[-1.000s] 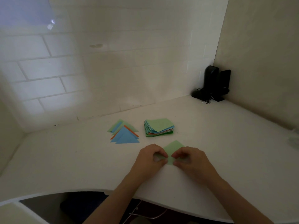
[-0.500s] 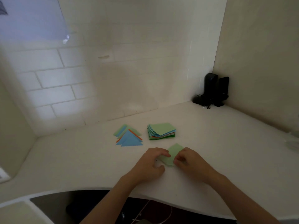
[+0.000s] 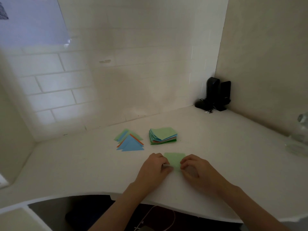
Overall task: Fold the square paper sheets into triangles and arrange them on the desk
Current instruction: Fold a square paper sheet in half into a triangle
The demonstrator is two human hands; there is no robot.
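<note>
A light green paper sheet (image 3: 174,160) lay flat on the white table (image 3: 216,147), near the front edge, between the two hands. Its far edge and two rounded-looking far corners were visible; its near part was covered by the fingers, so the shape of that part could not be determined. The surface appeared plain and uniformly pale green.

The left hand (image 3: 155,169) rested on the left side of the sheet with its fingers curled, the grip pinching the sheet's left edge. The right hand (image 3: 194,170) was at the sheet's right side, fingers curled downward, the grip holding the right near corner between fingertips and thumb. Both forearms extended from the near edge of the table.

Beyond the sheet, a stack of square sheets (image 3: 163,135) sat on the table, light green on top, with orange, blue and darker green layers showing at its edges. Just left of the stack lay a group of folded triangles (image 3: 130,140), overlapping one another: blue in front, an orange edge between, light green at the back.

In the far right corner stood two dark speakers (image 3: 218,93) with a tangle of cable. A clear bottle (image 3: 300,134) stood at the right edge of the view.
</note>
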